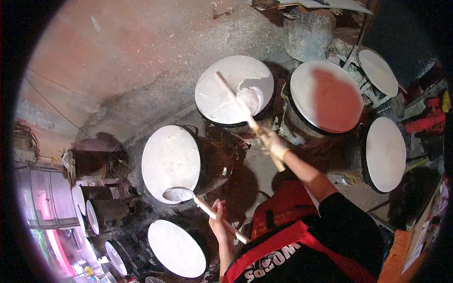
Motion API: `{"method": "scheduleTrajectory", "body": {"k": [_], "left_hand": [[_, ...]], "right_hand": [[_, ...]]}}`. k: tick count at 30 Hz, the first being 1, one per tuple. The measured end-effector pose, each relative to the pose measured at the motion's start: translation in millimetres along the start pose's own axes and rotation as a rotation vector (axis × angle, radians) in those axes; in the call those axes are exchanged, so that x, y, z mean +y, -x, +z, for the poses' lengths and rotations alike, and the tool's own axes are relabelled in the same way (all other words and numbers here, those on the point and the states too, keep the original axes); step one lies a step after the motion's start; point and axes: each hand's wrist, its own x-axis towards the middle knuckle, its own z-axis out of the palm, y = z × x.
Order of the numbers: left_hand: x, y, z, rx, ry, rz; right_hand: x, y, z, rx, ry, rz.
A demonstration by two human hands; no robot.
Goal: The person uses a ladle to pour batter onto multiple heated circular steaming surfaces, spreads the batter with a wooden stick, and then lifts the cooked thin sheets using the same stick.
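My left hand (220, 219) grips the pale handle of a metal ladle (178, 194), whose bowl rests at the lower edge of a drum with a round white surface (171, 161). My right hand (271, 141), in a light glove, is shut on a long wooden stick (226, 85). The stick reaches across another drum filled with pale material (216, 92). Beside the stick, a whitish lump (252, 97) sits at a gap in that drum's crusted surface; whether it is on a tool, I cannot tell.
A drum topped white and red (336, 99) stands right of the stick. Other white-topped drums stand at far right (385, 155) and lower left (177, 247). A mottled grey drum (308, 33) is at the back, by a stained wall (141, 46). More drums line the left.
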Motion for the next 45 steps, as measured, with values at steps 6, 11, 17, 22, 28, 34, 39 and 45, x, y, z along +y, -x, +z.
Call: {"method": "scheduleTrajectory", "body": {"k": [6,11,17,22,28,34,39,45], "left_hand": [[-3.2,-3.5,57.3,-0.001,-0.111,-0.05],[-12.5,-10.3,93.8,0.005,-0.059,-0.076],[-22.2,2.6,134.3,0.092,-0.113,-0.071],[-14.2,4.3,160.3,0.096,-0.128,-0.072],[6.3,-12.9,160.0,0.017,-0.096,-0.119],[7.1,-36.9,153.3,-0.157,0.011,-0.157],[11.2,-44.5,142.1,-0.256,0.016,-0.245],[-6.1,-53.1,130.5,-0.316,0.027,-0.277]], "right_hand": [[-54.4,-23.0,-16.9,-0.008,-0.303,0.018],[-45.5,-7.0,-44.5,-0.421,0.205,0.14],[-80.5,-49.9,-135.2,-0.202,-0.055,0.239],[-106.5,-71.9,-91.7,-0.048,-0.272,0.057],[-83.8,-79.6,-67.1,-0.07,0.309,-0.271],[-64.4,-52.7,-52.9,0.2,0.177,-0.312],[-63.1,-62.7,-63.6,-0.004,0.385,-0.427],[-27.8,-62.0,-65.7,0.117,0.274,-0.556]]}}
